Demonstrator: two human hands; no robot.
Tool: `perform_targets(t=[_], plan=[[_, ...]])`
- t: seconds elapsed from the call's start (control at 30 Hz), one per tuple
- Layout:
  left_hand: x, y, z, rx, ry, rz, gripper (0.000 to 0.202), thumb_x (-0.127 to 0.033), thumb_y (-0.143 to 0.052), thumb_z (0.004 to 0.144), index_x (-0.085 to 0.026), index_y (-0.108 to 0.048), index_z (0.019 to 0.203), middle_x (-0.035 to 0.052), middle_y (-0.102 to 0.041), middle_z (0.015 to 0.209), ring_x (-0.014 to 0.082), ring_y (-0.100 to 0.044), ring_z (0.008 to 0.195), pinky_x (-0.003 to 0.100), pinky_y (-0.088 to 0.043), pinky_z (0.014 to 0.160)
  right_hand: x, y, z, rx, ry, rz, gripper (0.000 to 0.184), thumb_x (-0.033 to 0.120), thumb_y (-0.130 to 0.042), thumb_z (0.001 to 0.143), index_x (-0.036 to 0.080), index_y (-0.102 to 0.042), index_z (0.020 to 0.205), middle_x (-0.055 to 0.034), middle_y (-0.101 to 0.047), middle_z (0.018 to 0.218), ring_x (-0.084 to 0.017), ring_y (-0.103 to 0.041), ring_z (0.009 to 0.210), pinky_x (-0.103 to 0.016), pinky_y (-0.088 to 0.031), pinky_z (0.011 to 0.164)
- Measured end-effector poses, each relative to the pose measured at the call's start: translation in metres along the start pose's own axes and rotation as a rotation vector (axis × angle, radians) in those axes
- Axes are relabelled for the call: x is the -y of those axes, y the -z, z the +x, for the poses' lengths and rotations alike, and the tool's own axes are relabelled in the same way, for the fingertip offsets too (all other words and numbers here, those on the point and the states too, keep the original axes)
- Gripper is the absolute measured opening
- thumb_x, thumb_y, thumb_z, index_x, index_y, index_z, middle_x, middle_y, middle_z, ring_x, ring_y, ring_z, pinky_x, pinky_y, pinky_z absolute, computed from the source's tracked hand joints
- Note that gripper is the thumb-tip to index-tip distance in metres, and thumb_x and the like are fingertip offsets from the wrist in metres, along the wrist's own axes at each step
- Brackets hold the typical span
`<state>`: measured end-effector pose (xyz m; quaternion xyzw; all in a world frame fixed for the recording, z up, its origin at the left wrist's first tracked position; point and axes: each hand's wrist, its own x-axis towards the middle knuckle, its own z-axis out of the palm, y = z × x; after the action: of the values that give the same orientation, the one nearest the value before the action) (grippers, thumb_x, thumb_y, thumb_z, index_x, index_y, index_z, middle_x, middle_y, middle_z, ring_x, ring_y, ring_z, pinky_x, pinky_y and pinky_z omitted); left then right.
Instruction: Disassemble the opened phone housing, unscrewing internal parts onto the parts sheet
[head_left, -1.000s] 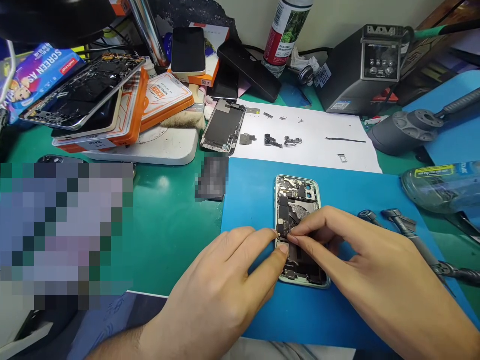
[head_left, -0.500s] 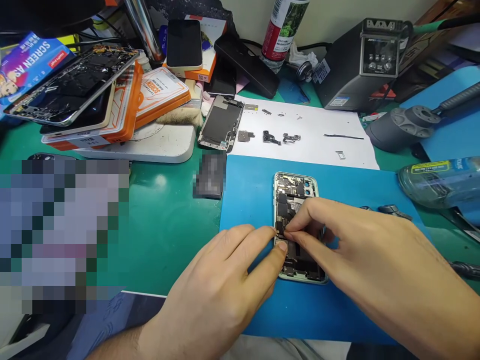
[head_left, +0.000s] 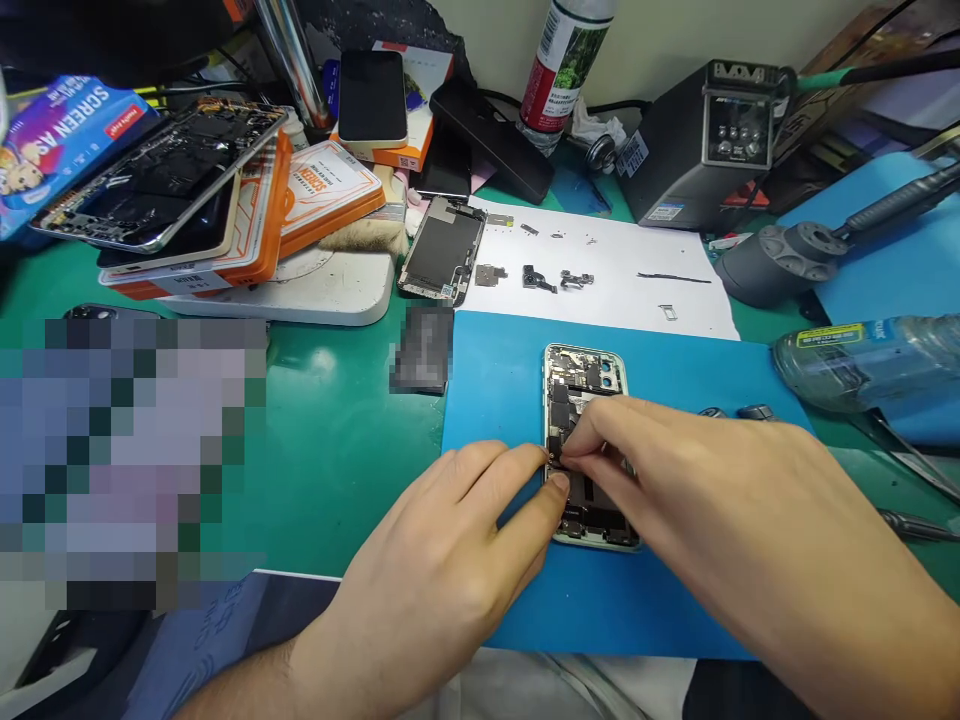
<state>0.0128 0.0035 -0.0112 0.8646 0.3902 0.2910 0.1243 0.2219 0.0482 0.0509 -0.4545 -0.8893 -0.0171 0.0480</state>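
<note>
An opened smartphone (head_left: 592, 520) with a pale green frame lies on the blue mat (head_left: 495, 390), its inner parts exposed. My left hand (head_left: 442, 560) grips the phone's left edge, thumb over the inside and index finger at the rim. Over the middle of the phone, my right hand (head_left: 697, 480) has thumb and index finger pinched together at the circuit board; what they pinch is hidden. Part of the phone's right side is covered by that hand. Beyond the phone, small removed parts rest on white paper (head_left: 622, 235), among them a camera module (head_left: 538, 279).
A detached phone screen (head_left: 442, 250) sits left of the paper. Stacked orange boxes (head_left: 330, 195) and an opened device (head_left: 165, 175) stand at the back left. On the right are a glass jar (head_left: 862, 360), a grey tool holder (head_left: 780, 265) and a black control box (head_left: 697, 140).
The camera view has shifted slightly. Both hands stay at the same spot on the phone, the right still pinching; nothing has visibly been taken or let go.
</note>
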Motion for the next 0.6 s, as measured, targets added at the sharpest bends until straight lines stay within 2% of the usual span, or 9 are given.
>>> perform_targets(t=[0.13,0.33,0.43,0.53,0.6], plan=[[0.0,0.0,0.001,-0.004,0.009,-0.018,0.024,-0.015,-0.059,0.113,-0.011,-0.076,0.131,0.0119,-0.078,0.13,0.0279,-0.075,0.112,0.044,-0.07,0.094,-0.006,0.002,0.001,0.042,-0.045,0.037,0.019,0.015,-0.064,0.092,0.026,-0.057,0.079,0.0031,-0.065,0.061,-0.02,-0.056,0.043,-0.033,-0.014,0.047],[0.001,-0.001,0.001,-0.006,0.004,-0.033,0.026,-0.013,-0.058,0.113,-0.012,-0.074,0.132,0.0134,-0.077,0.132,0.029,-0.074,0.115,0.044,-0.069,0.094,0.007,0.003,0.001,-0.026,0.045,-0.182,0.022,0.004,-0.058,0.081,0.025,-0.053,0.078,0.0017,-0.057,0.059,-0.019,-0.049,0.039,-0.033,-0.016,0.049],[0.0,-0.001,0.0,0.009,0.013,-0.048,0.026,-0.012,-0.056,0.113,-0.013,-0.074,0.132,0.0128,-0.076,0.133,0.0289,-0.073,0.116,0.045,-0.069,0.096,0.014,0.001,0.0,-0.019,0.05,-0.196,0.024,-0.001,-0.055,0.078,0.022,-0.055,0.08,-0.0013,-0.062,0.068,-0.02,-0.059,0.047,-0.032,-0.02,0.049],[0.0,-0.001,0.0,0.021,0.023,-0.06,0.026,-0.015,-0.056,0.114,-0.013,-0.073,0.134,0.0122,-0.075,0.134,0.0288,-0.073,0.117,0.047,-0.068,0.099,0.011,0.001,0.0,0.009,-0.013,-0.121,0.023,-0.001,-0.057,0.085,0.021,-0.059,0.082,-0.0009,-0.066,0.07,-0.018,-0.062,0.052,-0.032,-0.02,0.049],[0.0,-0.001,0.001,0.011,0.032,-0.059,0.027,-0.017,-0.055,0.115,-0.014,-0.072,0.136,0.0122,-0.075,0.134,0.0287,-0.072,0.118,0.048,-0.067,0.099,-0.002,0.005,-0.003,0.053,-0.102,0.06,0.018,0.008,-0.061,0.094,0.022,-0.064,0.083,0.001,-0.069,0.071,-0.017,-0.061,0.054,-0.03,-0.026,0.05]])
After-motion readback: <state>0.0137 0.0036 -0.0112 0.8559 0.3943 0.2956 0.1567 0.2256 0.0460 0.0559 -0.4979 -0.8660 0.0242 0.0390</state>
